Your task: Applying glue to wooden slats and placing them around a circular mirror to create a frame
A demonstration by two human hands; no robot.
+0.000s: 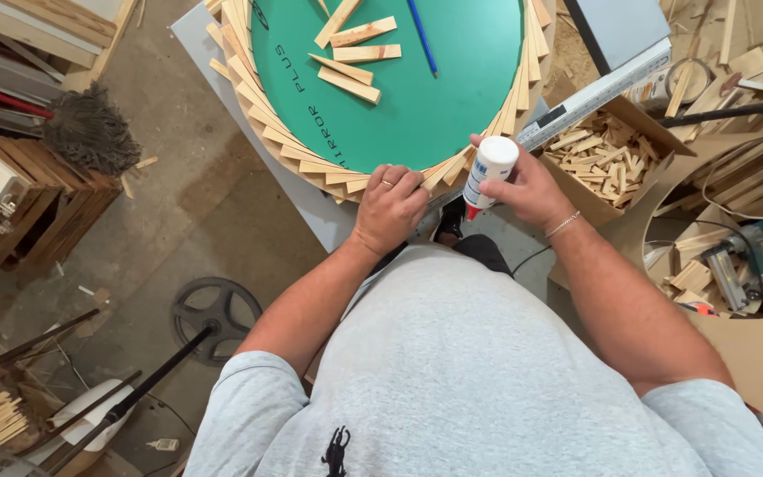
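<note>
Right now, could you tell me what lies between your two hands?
In the head view, overlapping wooden slats on the green disc's rim separate the left hand from the right hand.
</note>
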